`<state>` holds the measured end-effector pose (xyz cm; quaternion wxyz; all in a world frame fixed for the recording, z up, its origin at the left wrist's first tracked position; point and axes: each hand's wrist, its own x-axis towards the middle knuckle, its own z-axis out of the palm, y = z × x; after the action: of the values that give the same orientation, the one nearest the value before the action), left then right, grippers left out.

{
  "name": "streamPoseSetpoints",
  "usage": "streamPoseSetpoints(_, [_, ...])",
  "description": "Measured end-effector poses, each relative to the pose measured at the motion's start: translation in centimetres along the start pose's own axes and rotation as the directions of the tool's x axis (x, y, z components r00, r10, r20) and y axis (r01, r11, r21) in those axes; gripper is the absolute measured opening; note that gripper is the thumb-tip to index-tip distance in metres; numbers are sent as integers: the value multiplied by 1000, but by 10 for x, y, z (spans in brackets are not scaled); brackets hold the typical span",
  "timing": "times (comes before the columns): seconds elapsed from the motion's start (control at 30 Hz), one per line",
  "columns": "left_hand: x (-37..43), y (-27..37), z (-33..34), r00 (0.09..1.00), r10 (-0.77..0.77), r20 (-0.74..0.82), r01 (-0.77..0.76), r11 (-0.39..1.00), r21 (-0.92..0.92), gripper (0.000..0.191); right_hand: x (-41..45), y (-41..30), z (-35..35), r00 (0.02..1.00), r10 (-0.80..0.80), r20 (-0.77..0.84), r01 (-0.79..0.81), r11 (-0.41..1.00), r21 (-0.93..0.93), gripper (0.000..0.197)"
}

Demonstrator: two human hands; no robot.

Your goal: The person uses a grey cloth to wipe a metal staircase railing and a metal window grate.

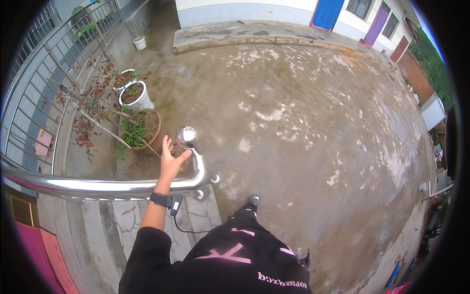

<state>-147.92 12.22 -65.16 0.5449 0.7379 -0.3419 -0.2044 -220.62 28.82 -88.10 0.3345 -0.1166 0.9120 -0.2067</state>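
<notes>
My left hand (pixel 172 161) is raised over the end of a stainless steel handrail (pixel 110 185), its fingers and thumb spread and nothing held. Just beyond the thumb is the polished metal ball (pixel 186 136) that caps the rail's end post. A black strap (pixel 161 199) with a small device (pixel 176 204) and a cable circles my left wrist. Beyond the fingers stands a brown plant pot (pixel 158 126) with soil and green plants. My right hand is out of view. Before me lies a stained concrete yard (pixel 286 147).
Concrete steps (pixel 110 231) run along my left side. White planter buckets (pixel 146 101), dry branches (pixel 99 117) and a metal fence (pixel 33 92) stand at the left. A raised concrete ledge (pixel 257 35) borders a building with blue (pixel 326 13) and purple (pixel 376 24) door curtains.
</notes>
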Motion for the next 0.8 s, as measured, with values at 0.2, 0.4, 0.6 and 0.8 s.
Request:
streamPoseSetpoints(0.2, [31, 26, 60, 791, 263, -552, -136, 956, 260, 35, 20, -112, 46, 973, -105, 206, 56, 971, 231, 49])
streamPoseSetpoints(0.4, [32, 36, 62, 765, 289, -576, -148, 949, 280, 29, 50, -243, 93, 871, -256, 419, 96, 926, 366, 49])
streamPoseSetpoints(0.6, [38, 37, 68, 768, 212, -605, -33, 955, 293, 30, 84, -363, 157, 660, -372, 652, 113, 908, 403, 49])
streamPoseSetpoints(0.8, [40, 28, 67, 726, 168, -667, 15, 966, 259, 23, 85, -465, 202, 414, -453, 789, 131, 888, 441, 50])
